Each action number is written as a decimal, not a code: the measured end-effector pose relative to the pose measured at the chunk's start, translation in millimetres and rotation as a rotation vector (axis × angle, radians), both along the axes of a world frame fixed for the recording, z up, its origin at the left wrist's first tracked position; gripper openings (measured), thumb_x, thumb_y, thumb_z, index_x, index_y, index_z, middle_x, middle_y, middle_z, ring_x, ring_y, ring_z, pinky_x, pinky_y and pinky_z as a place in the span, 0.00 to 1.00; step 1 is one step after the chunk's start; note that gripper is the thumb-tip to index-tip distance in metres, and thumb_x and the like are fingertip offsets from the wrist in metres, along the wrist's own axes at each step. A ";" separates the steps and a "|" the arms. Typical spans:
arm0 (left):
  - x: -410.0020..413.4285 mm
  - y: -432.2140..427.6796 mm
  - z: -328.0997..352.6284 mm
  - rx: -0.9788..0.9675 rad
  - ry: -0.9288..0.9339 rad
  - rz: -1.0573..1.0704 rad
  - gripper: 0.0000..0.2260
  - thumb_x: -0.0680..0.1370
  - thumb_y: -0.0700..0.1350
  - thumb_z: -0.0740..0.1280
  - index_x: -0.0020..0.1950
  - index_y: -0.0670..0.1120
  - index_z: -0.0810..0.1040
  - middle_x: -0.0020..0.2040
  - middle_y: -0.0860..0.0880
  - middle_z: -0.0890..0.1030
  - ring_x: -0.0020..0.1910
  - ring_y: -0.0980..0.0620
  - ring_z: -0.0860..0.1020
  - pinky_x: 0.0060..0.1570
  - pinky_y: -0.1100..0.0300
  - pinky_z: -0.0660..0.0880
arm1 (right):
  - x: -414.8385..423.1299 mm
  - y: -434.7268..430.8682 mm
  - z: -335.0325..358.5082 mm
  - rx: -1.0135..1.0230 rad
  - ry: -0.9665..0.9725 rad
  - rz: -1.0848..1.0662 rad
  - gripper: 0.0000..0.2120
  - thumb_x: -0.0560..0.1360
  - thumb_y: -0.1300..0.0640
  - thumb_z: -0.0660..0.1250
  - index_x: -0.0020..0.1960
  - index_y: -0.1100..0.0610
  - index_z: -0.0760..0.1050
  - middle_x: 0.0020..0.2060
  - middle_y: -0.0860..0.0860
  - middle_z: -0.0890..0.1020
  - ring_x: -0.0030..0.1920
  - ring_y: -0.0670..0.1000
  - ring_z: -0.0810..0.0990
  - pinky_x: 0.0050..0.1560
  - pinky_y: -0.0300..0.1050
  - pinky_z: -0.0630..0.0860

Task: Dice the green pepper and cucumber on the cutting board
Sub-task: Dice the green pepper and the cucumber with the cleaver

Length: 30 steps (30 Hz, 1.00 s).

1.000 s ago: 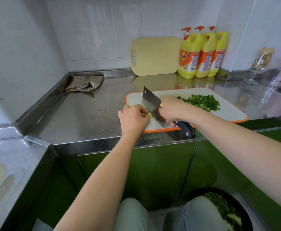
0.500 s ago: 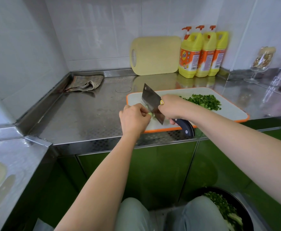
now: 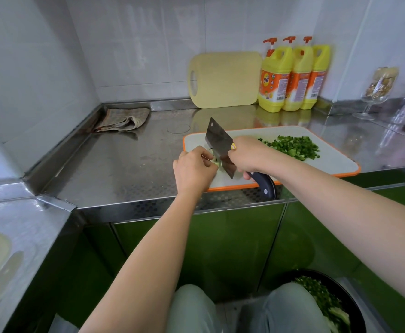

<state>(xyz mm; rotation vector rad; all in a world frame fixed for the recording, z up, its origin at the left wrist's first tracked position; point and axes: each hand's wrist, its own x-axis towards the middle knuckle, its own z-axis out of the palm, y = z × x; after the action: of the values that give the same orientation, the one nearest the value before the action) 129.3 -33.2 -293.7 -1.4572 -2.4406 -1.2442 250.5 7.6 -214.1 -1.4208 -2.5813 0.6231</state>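
My right hand (image 3: 247, 155) grip is closed on the cleaver (image 3: 219, 150), my left hand (image 3: 193, 170) pins a pale green piece (image 3: 215, 160) mostly hidden behind fingers and blade, its grip unclear.

Far beyond your right hand (image 3: 247, 155), against the back wall, you have 3 yellow detergent bottles (image 3: 292, 78) with orange labels. On the nearest bottle's label you can read 2 white Chinese characters, "百强" or similar, in a round yellow emblem; the smaller print and barcodes are too small to read.
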 end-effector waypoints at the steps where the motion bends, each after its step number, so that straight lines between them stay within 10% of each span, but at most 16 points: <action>1: 0.1 -0.3 0.1 0.001 0.001 0.002 0.07 0.71 0.43 0.66 0.45 0.53 0.77 0.32 0.60 0.71 0.51 0.50 0.73 0.50 0.55 0.66 | -0.2 -1.5 0.8 -0.001 -0.011 0.006 0.07 0.79 0.65 0.55 0.45 0.62 0.70 0.27 0.55 0.76 0.27 0.53 0.76 0.26 0.39 0.68; 6: 0.4 0.2 -0.7 0.016 -0.003 -0.008 0.07 0.71 0.42 0.66 0.46 0.52 0.78 0.33 0.59 0.74 0.50 0.49 0.74 0.51 0.54 0.69 | -5.3 -9.6 -3.0 -0.032 -0.132 -0.001 0.09 0.78 0.67 0.55 0.53 0.68 0.73 0.12 0.51 0.70 0.23 0.51 0.74 0.25 0.37 0.68; 12: -1.3 1.4 -1.4 0.024 -0.031 -0.033 0.07 0.71 0.42 0.66 0.46 0.54 0.78 0.34 0.59 0.75 0.51 0.50 0.74 0.53 0.53 0.70 | -4.8 0.3 -8.6 -0.072 -0.024 -0.054 0.10 0.79 0.66 0.55 0.53 0.69 0.73 0.29 0.58 0.77 0.30 0.55 0.78 0.29 0.40 0.70; 30: -8.4 6.9 -9.0 0.150 -0.025 0.048 0.14 0.76 0.36 0.57 0.54 0.46 0.78 0.53 0.49 0.80 0.57 0.46 0.67 0.56 0.52 0.68 | 11.4 11.5 -8.6 -0.176 0.044 -0.054 0.10 0.77 0.66 0.53 0.46 0.66 0.73 0.29 0.59 0.77 0.24 0.53 0.73 0.26 0.39 0.70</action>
<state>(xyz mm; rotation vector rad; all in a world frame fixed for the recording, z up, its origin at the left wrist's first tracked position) 120.8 -26.3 -302.7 -1.3446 -2.3251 -1.4093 261.9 19.1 -222.7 -1.5033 -2.4977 0.8821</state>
